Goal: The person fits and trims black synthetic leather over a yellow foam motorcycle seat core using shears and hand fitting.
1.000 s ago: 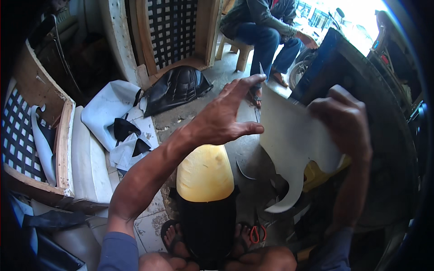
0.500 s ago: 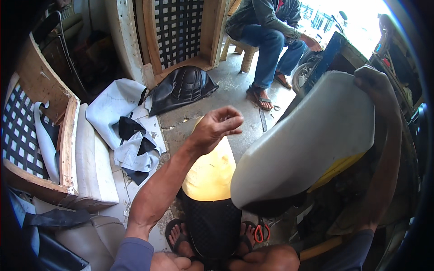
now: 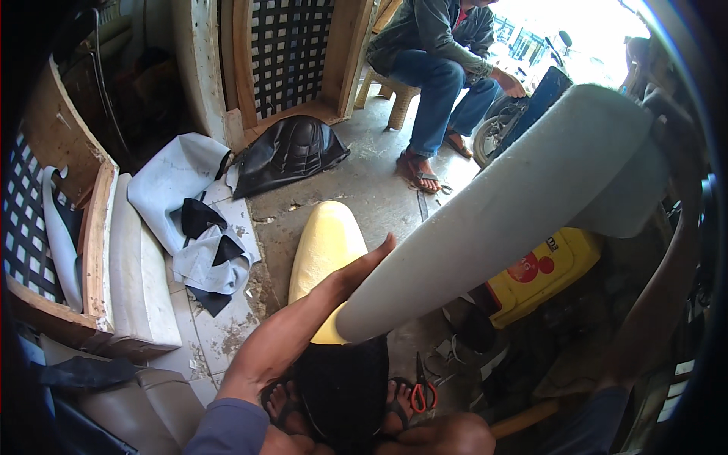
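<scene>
Behind the pale sheet (image 3: 493, 216), your left hand (image 3: 367, 268) hides fingers whose state I cannot tell; your shadowed right hand (image 3: 670, 117) clamps it.

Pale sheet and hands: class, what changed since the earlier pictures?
The right hand has drawn the pale sheet up and rightward; its lower end now overlaps the yellow foam in view. The left hand has come down, now partly behind the sheet. Scissors and black cover stayed put.

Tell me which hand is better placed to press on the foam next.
Left, probably: the left hand appears close beside the foam, while the right hand is farther away, up at the far end of the sheet.
</scene>
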`<state>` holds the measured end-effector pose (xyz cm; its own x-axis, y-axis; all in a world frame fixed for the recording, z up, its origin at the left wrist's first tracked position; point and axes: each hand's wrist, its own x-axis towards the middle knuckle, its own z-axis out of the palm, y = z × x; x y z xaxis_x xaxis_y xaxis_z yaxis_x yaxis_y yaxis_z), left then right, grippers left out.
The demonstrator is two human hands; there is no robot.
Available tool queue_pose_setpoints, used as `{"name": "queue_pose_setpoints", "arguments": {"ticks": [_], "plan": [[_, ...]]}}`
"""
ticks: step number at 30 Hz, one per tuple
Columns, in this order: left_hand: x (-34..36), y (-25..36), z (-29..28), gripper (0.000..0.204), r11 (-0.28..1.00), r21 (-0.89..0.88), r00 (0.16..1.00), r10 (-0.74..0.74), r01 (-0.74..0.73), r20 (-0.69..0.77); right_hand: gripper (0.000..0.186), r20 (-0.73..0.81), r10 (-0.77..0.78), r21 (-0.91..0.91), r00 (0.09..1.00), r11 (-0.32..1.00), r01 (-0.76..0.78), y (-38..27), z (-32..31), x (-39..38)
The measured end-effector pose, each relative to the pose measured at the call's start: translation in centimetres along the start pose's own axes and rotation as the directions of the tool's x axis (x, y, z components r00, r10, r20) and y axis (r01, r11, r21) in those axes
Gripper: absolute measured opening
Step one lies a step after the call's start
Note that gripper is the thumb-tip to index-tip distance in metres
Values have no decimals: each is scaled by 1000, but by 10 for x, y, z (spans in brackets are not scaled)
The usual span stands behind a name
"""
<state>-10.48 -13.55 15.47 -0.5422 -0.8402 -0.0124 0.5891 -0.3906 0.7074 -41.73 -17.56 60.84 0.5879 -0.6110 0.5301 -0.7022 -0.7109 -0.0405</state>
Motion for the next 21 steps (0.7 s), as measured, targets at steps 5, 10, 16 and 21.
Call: {"name": "queue_pose_setpoints", "arguments": {"ticks": [5, 10, 16, 21], "plan": [[-48, 105, 19, 54, 670, 657, 893, 450, -346, 11, 33, 137, 150, 105, 979, 981, -165, 32, 16, -19], [-70, 267, 189, 46, 220, 863, 765, 592, -455, 252, 38, 291, -1, 249, 957, 966, -74, -13, 30, 0], [-80, 306, 260, 48, -188, 978, 875, 484, 91, 12, 43, 312, -297, 542, 903, 836, 88, -43, 144, 53], [-47, 352, 136, 41, -468, 836, 954, 219, 286, -204, 32, 306, -43, 273, 951, 961, -44, -33, 229, 84]]}}
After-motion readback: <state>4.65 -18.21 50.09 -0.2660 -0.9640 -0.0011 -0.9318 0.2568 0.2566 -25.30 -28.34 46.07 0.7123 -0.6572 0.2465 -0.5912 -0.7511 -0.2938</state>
